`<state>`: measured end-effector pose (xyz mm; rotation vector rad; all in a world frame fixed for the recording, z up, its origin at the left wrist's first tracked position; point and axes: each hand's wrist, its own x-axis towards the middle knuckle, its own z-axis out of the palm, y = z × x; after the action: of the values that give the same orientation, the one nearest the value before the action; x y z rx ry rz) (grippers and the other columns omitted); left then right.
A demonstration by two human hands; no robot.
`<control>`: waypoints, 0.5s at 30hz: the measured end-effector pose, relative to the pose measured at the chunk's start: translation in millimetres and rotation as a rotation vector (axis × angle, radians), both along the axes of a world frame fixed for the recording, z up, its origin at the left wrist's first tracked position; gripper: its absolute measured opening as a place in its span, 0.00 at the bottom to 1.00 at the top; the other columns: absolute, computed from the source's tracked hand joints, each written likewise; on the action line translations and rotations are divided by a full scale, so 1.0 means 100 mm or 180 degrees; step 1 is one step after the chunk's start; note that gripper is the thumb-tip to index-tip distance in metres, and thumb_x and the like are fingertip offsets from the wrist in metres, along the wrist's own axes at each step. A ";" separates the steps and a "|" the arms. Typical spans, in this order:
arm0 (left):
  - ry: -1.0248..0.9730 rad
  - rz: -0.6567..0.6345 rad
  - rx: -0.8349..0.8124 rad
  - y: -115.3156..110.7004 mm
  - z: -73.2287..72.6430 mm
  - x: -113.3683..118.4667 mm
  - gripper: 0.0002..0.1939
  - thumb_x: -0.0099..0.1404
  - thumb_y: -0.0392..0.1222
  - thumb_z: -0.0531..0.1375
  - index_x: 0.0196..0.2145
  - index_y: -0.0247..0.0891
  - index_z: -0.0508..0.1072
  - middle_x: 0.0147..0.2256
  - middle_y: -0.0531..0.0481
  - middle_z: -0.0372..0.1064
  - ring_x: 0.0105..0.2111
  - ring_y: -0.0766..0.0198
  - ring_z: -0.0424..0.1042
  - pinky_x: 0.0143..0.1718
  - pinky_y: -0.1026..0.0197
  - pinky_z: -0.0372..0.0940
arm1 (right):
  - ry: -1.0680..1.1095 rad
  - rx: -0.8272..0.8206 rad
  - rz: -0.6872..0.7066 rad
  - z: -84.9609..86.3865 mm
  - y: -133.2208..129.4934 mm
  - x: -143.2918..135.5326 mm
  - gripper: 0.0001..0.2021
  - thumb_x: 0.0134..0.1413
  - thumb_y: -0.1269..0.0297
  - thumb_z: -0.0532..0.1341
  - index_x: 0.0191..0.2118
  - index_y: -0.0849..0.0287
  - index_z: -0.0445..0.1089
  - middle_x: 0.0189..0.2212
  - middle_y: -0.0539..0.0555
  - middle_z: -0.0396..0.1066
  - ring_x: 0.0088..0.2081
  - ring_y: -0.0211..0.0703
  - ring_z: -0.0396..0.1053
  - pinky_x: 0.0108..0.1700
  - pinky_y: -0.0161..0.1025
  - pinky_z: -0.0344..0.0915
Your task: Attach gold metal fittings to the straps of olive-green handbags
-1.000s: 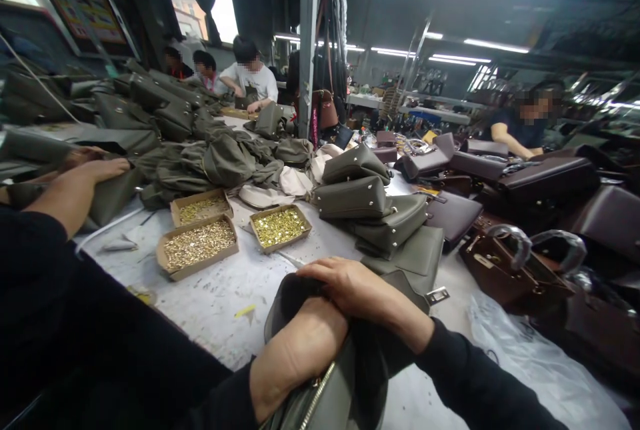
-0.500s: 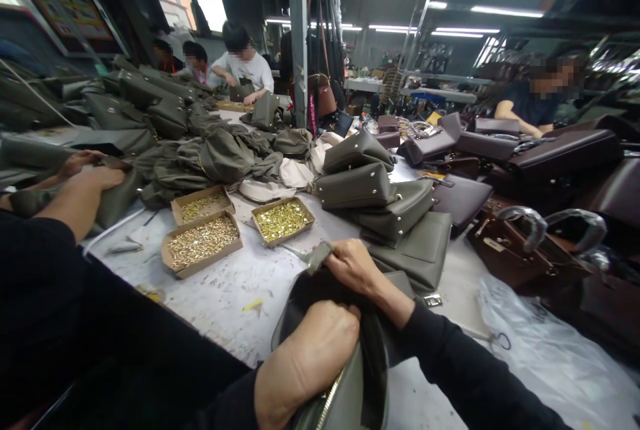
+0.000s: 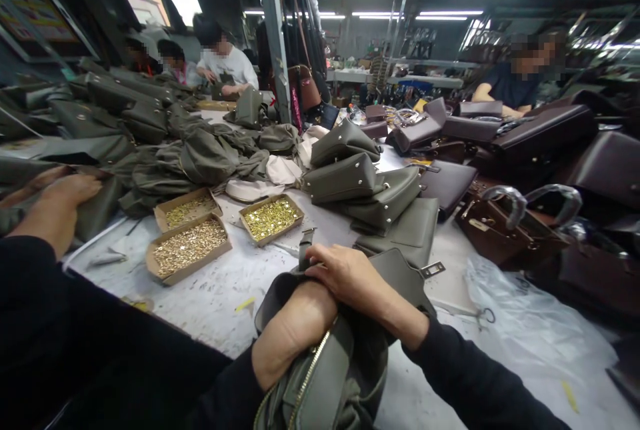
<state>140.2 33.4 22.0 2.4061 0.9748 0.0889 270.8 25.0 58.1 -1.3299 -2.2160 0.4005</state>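
An olive-green bag (image 3: 320, 370) with a gold zipper lies at the bottom centre, its opening towards the table. My left hand (image 3: 300, 313) reaches into the opening; its fingers are hidden inside the bag. Over the bag's upper edge lies my right hand (image 3: 345, 277), fingers bent against the fabric beside a small strap (image 3: 307, 247) with a buckle. A flap with a metal fitting (image 3: 433, 270) sticks out to the right of the bag.
Boxes of gold studs (image 3: 190, 247) and yellow pieces (image 3: 271, 218) stand ahead-left. Green bags (image 3: 345, 180) are stacked ahead, brown bags (image 3: 510, 230) and clear plastic (image 3: 530, 317) right. A co-worker's hands (image 3: 65, 193) work at far left; other people sit beyond.
My left hand has gone deeper into the bag. My right hand has come over its edge, and the strap now stands free above the fingers. The view has shifted slightly right.
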 end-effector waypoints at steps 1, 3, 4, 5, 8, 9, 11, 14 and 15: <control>0.0070 -0.0029 -0.0028 0.00 0.06 -0.02 0.15 0.64 0.30 0.52 0.41 0.31 0.78 0.39 0.39 0.78 0.36 0.55 0.75 0.44 0.57 0.70 | -0.0020 -0.0018 -0.0096 -0.03 0.00 0.00 0.06 0.68 0.61 0.60 0.47 0.51 0.70 0.37 0.50 0.78 0.38 0.42 0.74 0.38 0.34 0.59; 0.0205 0.0062 0.0027 -0.03 0.20 -0.10 0.14 0.66 0.32 0.51 0.40 0.31 0.78 0.38 0.38 0.78 0.34 0.54 0.75 0.40 0.57 0.69 | 0.0041 -0.0004 -0.0249 -0.10 0.05 -0.01 0.05 0.69 0.61 0.59 0.45 0.51 0.71 0.36 0.49 0.78 0.37 0.40 0.74 0.35 0.33 0.57; 0.0236 0.0174 0.0085 -0.04 0.28 -0.15 0.14 0.67 0.33 0.51 0.40 0.32 0.77 0.38 0.38 0.78 0.35 0.53 0.76 0.40 0.56 0.68 | 0.0075 0.0038 -0.0278 -0.14 0.08 0.00 0.05 0.69 0.60 0.59 0.44 0.51 0.71 0.37 0.49 0.78 0.37 0.39 0.74 0.35 0.33 0.56; 0.0224 0.0306 0.0143 -0.05 0.35 -0.21 0.14 0.67 0.33 0.51 0.40 0.33 0.77 0.39 0.38 0.78 0.37 0.53 0.76 0.40 0.56 0.68 | 0.0116 0.0087 -0.0297 -0.17 0.11 0.00 0.05 0.68 0.59 0.60 0.43 0.52 0.71 0.37 0.49 0.78 0.37 0.39 0.74 0.35 0.33 0.56; -0.0045 0.0633 0.0130 -0.09 0.49 -0.40 0.14 0.68 0.34 0.51 0.42 0.39 0.76 0.42 0.43 0.78 0.43 0.53 0.77 0.46 0.55 0.66 | 0.0372 0.0100 -0.0356 -0.23 0.17 0.02 0.06 0.68 0.58 0.61 0.44 0.52 0.72 0.36 0.48 0.78 0.37 0.39 0.74 0.36 0.32 0.56; -0.0170 0.0726 0.0056 -0.10 0.51 -0.45 0.13 0.68 0.35 0.52 0.42 0.40 0.77 0.42 0.45 0.78 0.44 0.54 0.76 0.47 0.56 0.66 | 0.0500 0.0058 -0.0369 -0.25 0.18 0.03 0.05 0.67 0.59 0.61 0.44 0.52 0.72 0.36 0.48 0.78 0.37 0.39 0.74 0.36 0.32 0.57; -0.0391 0.0951 -0.0062 -0.13 0.51 -0.51 0.11 0.69 0.37 0.54 0.40 0.40 0.76 0.40 0.48 0.78 0.41 0.56 0.76 0.45 0.58 0.66 | 0.0730 -0.0040 -0.0358 -0.27 0.19 0.04 0.05 0.66 0.59 0.62 0.44 0.52 0.72 0.36 0.48 0.77 0.36 0.39 0.73 0.37 0.32 0.57; -0.0598 0.1216 -0.0136 -0.18 0.44 -0.54 0.06 0.67 0.38 0.57 0.38 0.39 0.74 0.34 0.50 0.77 0.37 0.58 0.76 0.39 0.60 0.65 | 0.0969 -0.0137 -0.0333 -0.29 0.19 0.04 0.04 0.65 0.62 0.64 0.42 0.54 0.73 0.34 0.48 0.77 0.35 0.38 0.72 0.37 0.32 0.57; -0.0678 0.1279 -0.0144 -0.20 0.41 -0.54 0.06 0.68 0.38 0.57 0.37 0.39 0.74 0.33 0.51 0.76 0.36 0.58 0.75 0.38 0.61 0.64 | 0.1039 -0.0167 -0.0336 -0.29 0.19 0.04 0.03 0.64 0.62 0.64 0.41 0.54 0.73 0.33 0.47 0.76 0.34 0.38 0.72 0.37 0.32 0.57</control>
<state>85.9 13.7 63.2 2.0769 1.3242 0.4530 274.4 44.1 28.9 -1.2984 -1.8708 0.5940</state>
